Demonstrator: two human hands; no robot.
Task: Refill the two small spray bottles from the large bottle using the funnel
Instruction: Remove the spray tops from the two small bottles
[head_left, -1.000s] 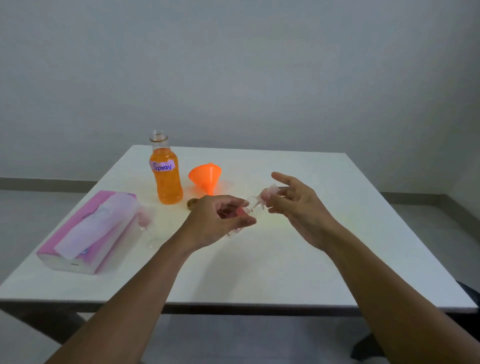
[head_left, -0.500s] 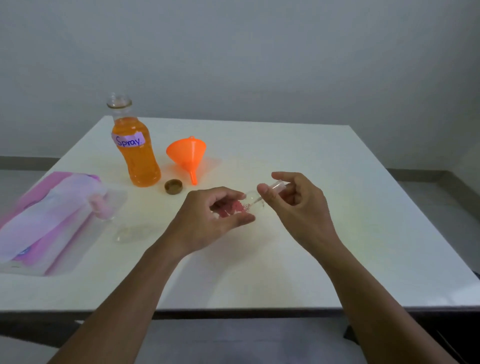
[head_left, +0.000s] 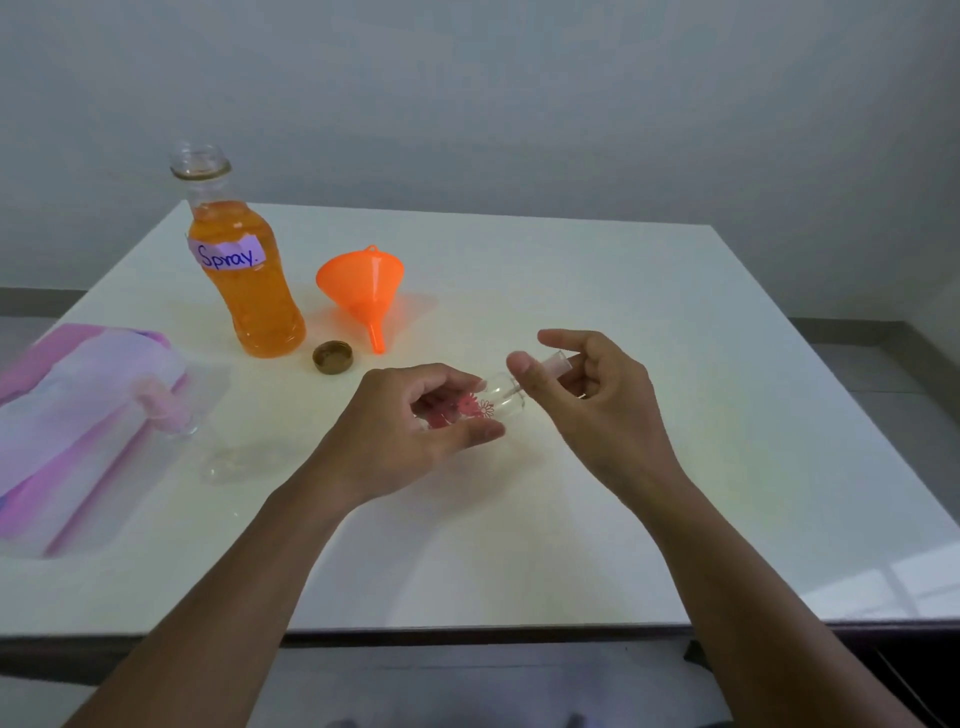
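My left hand (head_left: 410, 431) grips a small clear spray bottle (head_left: 480, 406) with red flower prints, held tilted above the table. My right hand (head_left: 597, 410) pinches the bottle's clear spray top (head_left: 550, 364) at its neck end. The large open bottle (head_left: 244, 275) of orange liquid, labelled "Spray", stands at the back left. An orange funnel (head_left: 363, 291) lies on its side beside it, spout toward me. A second small clear bottle (head_left: 234, 462) lies on the table at the left, with a pink spray top (head_left: 161, 405) nearby.
A brown bottle cap (head_left: 333, 357) lies between the large bottle and the funnel. A pink and white tissue pack (head_left: 67, 415) sits at the left edge of the white table (head_left: 675, 364). A grey wall is behind.
The view has dropped and moved closer to the table. My hands stay together on the small bottle, and the right hand has drawn the spray top slightly away from the bottle's neck.
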